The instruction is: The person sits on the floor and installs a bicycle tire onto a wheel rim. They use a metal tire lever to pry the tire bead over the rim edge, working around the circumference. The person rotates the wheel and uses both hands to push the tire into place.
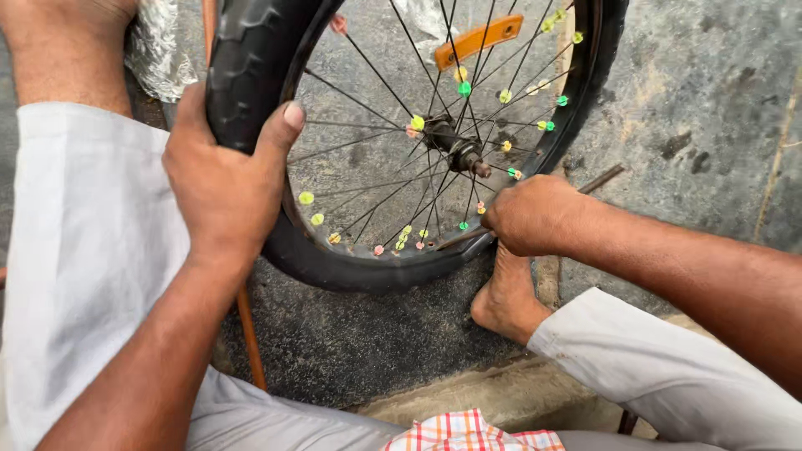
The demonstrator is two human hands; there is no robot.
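Tyre [251, 75] gripped by left hand [221, 188]; right hand [530, 215] fisted at rim [468, 248] (spokes beaded).

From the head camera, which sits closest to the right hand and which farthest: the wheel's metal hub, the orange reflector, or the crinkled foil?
Starting from the right hand:
1. Metal wheel hub, just above it, wheel centre.
2. Orange plastic reflector, higher among the spokes.
3. Crinkled silver foil, far upper left.

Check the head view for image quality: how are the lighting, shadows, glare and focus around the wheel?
Head view: soft, even daylight with no hard shadows; mild glare only on the crinkled foil at top left; bicycle wheel, left hand and right hand are sharp; thin spokes blur slightly near the hub; wide-angle stretch shows at the frame edges.
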